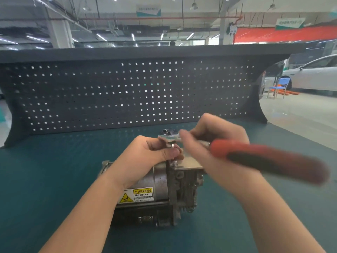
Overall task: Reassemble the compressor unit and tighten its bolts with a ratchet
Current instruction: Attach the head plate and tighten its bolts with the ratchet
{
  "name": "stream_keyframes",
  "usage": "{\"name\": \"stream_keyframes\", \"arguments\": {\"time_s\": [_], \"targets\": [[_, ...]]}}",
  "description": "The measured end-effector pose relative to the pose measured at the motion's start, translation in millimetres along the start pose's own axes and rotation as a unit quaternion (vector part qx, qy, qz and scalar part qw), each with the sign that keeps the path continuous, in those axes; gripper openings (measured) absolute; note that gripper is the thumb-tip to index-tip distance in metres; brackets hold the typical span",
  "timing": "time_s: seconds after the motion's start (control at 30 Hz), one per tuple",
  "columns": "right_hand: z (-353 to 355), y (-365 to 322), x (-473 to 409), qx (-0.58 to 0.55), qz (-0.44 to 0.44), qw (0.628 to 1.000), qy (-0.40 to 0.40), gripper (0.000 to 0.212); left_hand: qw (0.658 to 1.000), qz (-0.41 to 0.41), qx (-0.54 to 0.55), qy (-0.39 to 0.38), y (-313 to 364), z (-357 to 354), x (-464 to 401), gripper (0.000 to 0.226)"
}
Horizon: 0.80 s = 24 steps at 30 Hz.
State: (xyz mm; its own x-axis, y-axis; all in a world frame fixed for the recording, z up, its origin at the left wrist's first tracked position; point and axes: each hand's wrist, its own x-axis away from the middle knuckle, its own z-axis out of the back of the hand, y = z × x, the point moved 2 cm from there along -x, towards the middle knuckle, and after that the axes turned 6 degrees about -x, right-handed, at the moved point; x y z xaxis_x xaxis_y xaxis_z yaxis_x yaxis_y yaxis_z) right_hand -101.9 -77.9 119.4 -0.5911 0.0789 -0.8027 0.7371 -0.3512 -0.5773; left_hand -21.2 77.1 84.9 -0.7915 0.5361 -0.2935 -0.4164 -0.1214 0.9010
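The metal compressor unit (160, 181) lies on its side on the green bench mat, a yellow warning label facing me. A flat metal plate (189, 164) sits on top of it with a bolt (174, 161) standing upright through its near corner. My left hand (151, 152) rests over the compressor body and pinches the socket under the ratchet head, right above the bolt. My right hand (209, 141) grips the ratchet (255, 156) near its chrome head (168, 135). The ratchet's red and black handle points right toward me and is blurred.
A dark perforated back panel (127, 92) stands along the far edge of the bench. The green mat (54, 179) stretches left and right of the compressor. Beyond the bench at the right are a blue chair (279, 86) and a white car (313, 73).
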Motion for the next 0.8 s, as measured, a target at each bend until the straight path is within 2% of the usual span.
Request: {"name": "stream_keyframes", "arguments": {"time_s": [0.07, 0.13, 0.17, 0.23, 0.27, 0.3, 0.33, 0.37, 0.4, 0.43, 0.47, 0.5, 0.57, 0.63, 0.7, 0.73, 0.77, 0.8], "targets": [[11.3, 11.7, -12.5, -0.070, -0.085, 0.994, -0.008, 0.028, 1.000, 0.015, 0.000, -0.007, 1.0, -1.2, 1.2, 0.031], [19.0, 28.5, -19.9, -0.217, -0.177, 0.959, -0.049, 0.029, 1.000, 0.018, 0.000, -0.014, 2.6, -2.3, 1.7, 0.028], [19.4, 38.9, -21.5, -0.310, -0.234, 0.919, -0.062, 0.028, 1.000, 0.018, 0.003, -0.018, 3.5, -3.0, 2.0, 0.025], [13.7, 56.8, -17.7, -0.459, -0.354, 0.813, -0.052, 0.018, 1.000, 0.020, 0.002, -0.022, 4.8, -4.5, 2.1, 0.025], [9.2, 62.6, -14.0, -0.502, -0.386, 0.774, -0.028, 0.012, 1.000, 0.020, -0.003, -0.021, 4.9, -5.2, 2.2, 0.026], [5.4, 65.6, -10.7, -0.521, -0.392, 0.758, 0.004, 0.010, 1.000, 0.018, -0.006, -0.019, 4.7, -5.8, 2.1, 0.025], [3.5, 65.1, -7.4, -0.517, -0.373, 0.769, 0.034, 0.011, 1.000, 0.014, -0.005, -0.015, 4.4, -6.0, 2.0, 0.024], [3.8, 61.5, -3.6, -0.491, -0.333, 0.802, 0.062, 0.018, 1.000, 0.009, 0.001, -0.010, 4.7, -5.9, 2.3, 0.023], [5.7, 53.3, 0.8, -0.429, -0.278, 0.855, 0.084, 0.026, 1.000, 0.002, 0.010, -0.008, 5.3, -6.1, 2.7, 0.024], [7.5, 42.2, 6.4, -0.328, -0.212, 0.916, 0.095, 0.030, 1.000, -0.003, 0.020, -0.005, 5.3, -6.3, 3.1, 0.028], [6.5, 30.5, 11.7, -0.214, -0.147, 0.961, 0.099, 0.029, 1.000, -0.005, 0.025, 0.000, 4.4, -5.9, 3.3, 0.032], [2.3, 18.7, 16.1, -0.129, -0.093, 0.983, 0.090, 0.026, 1.000, -0.005, 0.027, 0.005, 4.3, -5.8, 3.6, 0.032], [-9.7, 1.3, 21.8, -0.071, -0.030, 0.996, 0.044, 0.024, 1.000, -0.010, 0.019, 0.007, 4.7, -5.9, 4.1, 0.022], [-12.9, -3.2, 17.6, -0.071, -0.019, 0.997, 0.022, 0.026, 1.000, -0.008, 0.012, 0.010, 4.7, -5.0, 4.2, 0.022], [-1.4, 5.1, 3.7, -0.093, -0.077, 0.992, 0.047, 0.026, 1.000, 0.002, 0.018, 0.016, 2.8, -3.6, 3.1, 0.029], [7.1, 14.4, -4.0, -0.150, -0.129, 0.979, 0.049, 0.030, 1.000, 0.005, 0.021, 0.015, 3.2, -4.0, 3.2, 0.029], [12.6, 23.6, -9.5, -0.245, -0.193, 0.949, 0.038, 0.032, 1.000, 0.007, 0.023, 0.012, 4.3, -4.8, 3.4, 0.026], [14.0, 33.2, -13.2, -0.344, -0.252, 0.904, 0.024, 0.029, 1.000, 0.008, 0.022, 0.008, 5.0, -5.6, 3.3, 0.023]]}}
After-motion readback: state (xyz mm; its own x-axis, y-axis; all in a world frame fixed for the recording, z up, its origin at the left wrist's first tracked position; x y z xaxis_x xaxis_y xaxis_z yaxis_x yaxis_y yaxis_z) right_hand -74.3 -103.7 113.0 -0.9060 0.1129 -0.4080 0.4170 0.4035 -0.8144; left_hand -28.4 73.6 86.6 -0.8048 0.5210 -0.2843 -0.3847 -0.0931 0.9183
